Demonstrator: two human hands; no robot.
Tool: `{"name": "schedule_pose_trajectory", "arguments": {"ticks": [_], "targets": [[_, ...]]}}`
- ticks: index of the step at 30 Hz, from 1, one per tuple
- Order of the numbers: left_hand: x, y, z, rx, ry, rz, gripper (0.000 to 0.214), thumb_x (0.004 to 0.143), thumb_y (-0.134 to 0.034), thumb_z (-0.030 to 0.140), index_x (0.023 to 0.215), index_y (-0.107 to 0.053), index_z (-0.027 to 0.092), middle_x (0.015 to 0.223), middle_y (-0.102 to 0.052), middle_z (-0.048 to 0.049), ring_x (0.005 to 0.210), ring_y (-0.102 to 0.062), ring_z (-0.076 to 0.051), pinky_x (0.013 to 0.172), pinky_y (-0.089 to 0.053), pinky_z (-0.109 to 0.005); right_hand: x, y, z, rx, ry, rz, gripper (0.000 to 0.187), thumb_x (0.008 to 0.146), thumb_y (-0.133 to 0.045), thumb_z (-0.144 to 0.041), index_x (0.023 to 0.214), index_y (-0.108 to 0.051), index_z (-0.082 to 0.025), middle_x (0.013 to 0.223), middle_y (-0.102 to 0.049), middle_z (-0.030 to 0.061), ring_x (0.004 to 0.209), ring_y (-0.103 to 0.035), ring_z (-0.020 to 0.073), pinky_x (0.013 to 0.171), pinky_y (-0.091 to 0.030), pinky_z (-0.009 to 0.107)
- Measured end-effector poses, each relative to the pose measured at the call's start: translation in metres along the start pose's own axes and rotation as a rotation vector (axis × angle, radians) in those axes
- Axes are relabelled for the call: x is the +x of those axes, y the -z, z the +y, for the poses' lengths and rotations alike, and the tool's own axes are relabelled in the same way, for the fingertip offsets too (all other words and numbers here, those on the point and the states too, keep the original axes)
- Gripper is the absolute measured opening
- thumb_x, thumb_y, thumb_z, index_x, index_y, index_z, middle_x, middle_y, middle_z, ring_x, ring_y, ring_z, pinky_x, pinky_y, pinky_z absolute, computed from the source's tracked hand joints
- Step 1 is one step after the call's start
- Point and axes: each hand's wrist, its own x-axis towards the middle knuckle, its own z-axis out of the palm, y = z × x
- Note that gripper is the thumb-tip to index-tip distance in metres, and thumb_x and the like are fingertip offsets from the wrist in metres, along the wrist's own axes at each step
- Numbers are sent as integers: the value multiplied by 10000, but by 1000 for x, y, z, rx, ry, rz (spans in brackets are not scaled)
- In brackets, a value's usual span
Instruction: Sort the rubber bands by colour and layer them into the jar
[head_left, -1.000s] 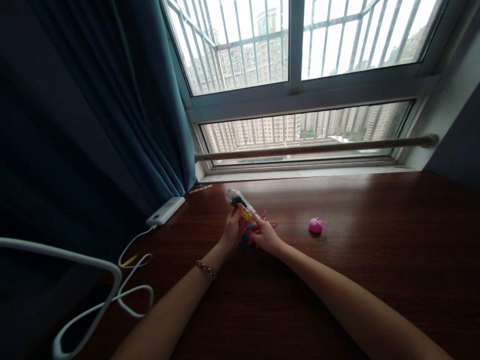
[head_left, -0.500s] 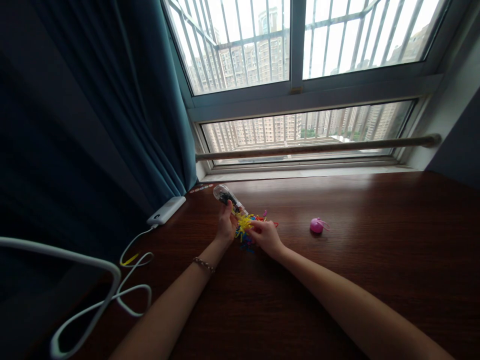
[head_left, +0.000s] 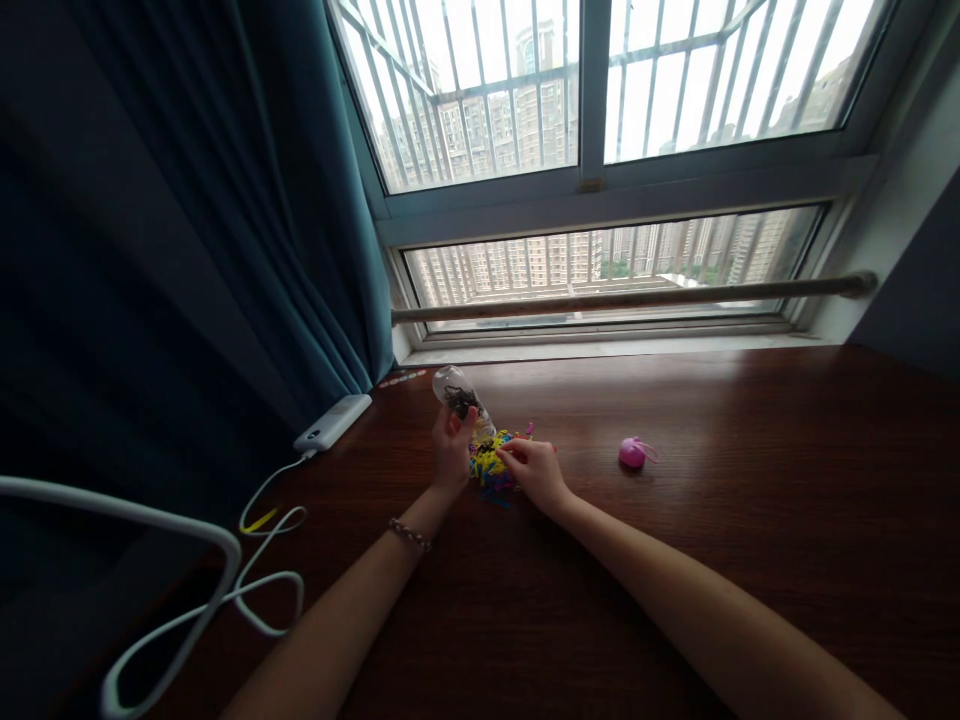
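Note:
My left hand (head_left: 451, 450) is wrapped round a clear plastic bottle (head_left: 451, 380), which lies tilted with its rounded end away and its mouth toward me. Dark rubber bands (head_left: 461, 402) are bunched inside it. Under the mouth is a heap of small coloured rubber bands (head_left: 495, 485), mostly yellow and blue with some red and pink. At the heap's right side my right hand (head_left: 536, 470) is closed in a pinch, its fingertips at bands by the mouth; exactly which ones they grip is too small to see.
A pink round cap with a loop (head_left: 632, 453) lies right of my hands on the brown wooden table (head_left: 712, 560). To the left are a white power bank (head_left: 333, 422) and its looped white cable (head_left: 270, 575), beside a blue curtain (head_left: 300, 250). The window (head_left: 592, 200) is behind.
My left hand has turned the bottle and raised its grip slightly. The yellow bunch between my hands has dropped onto the heap, and dark bands now show at the mouth.

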Motion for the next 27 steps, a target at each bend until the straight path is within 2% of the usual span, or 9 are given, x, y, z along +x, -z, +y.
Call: {"name": "schedule_pose_trajectory", "arguments": {"ticks": [6, 10, 14, 18, 23, 25, 27], "targets": [[-3, -3, 3, -92, -7, -59, 326, 618, -705, 132, 923, -621, 209, 920, -630, -5, 873, -573, -128, 755, -434, -176, 2, 3, -4, -2, 3, 37, 144, 751, -577, -279, 729, -688, -189, 621, -645, 4, 528, -531, 116, 541, -381, 210], [-6, -6, 7, -134, -3, -30, 371, 593, -710, 84, 930, -619, 210, 976, -622, -10, 960, -555, -143, 838, -411, -192, 3, 6, -7, 8, 6, 65, 148, 757, -558, -268, 745, -678, -182, 675, -653, 12, 557, -530, 119, 578, -399, 223], [-5, -5, 2, -209, 106, 26, 356, 619, -705, 128, 951, -607, 215, 888, -638, 0, 853, -594, -121, 743, -445, -179, 4, 6, -6, 19, -16, 94, 158, 759, -553, -278, 802, -666, -176, 718, -639, 23, 585, -529, 125, 601, -418, 235], [1, -1, -9, -301, 220, -28, 264, 674, -680, 255, 912, -599, 173, 802, -642, -3, 680, -607, -101, 610, -462, -182, 4, 7, -5, 82, 3, 113, 194, 748, -571, -269, 904, -638, -177, 791, -602, 24, 577, -514, 106, 616, -434, 234], [7, 3, -17, -443, 428, -21, 203, 691, -663, 285, 781, -571, 127, 706, -651, -20, 619, -625, -124, 596, -493, -230, 2, 6, -8, 139, 50, 51, 432, 749, -575, -271, 1173, -522, -214, 841, -559, 11, 530, -472, 70, 527, -413, 189], [7, 2, -17, -456, 457, -30, 200, 695, -661, 279, 780, -570, 122, 709, -656, -26, 628, -631, -127, 612, -499, -235, 1, 4, -8, 138, 53, 2, 531, 737, -588, -263, 1248, -451, -230, 822, -569, -2, 517, -467, 65, 523, -410, 182], [4, 0, -16, -452, 460, -90, 211, 694, -661, 289, 781, -572, 118, 728, -660, -35, 647, -635, -135, 632, -503, -244, 0, 2, -8, 142, 37, -48, 591, 729, -596, -263, 1287, -402, -242, 760, -582, -19, 509, -475, 70, 524, -412, 182]]}}
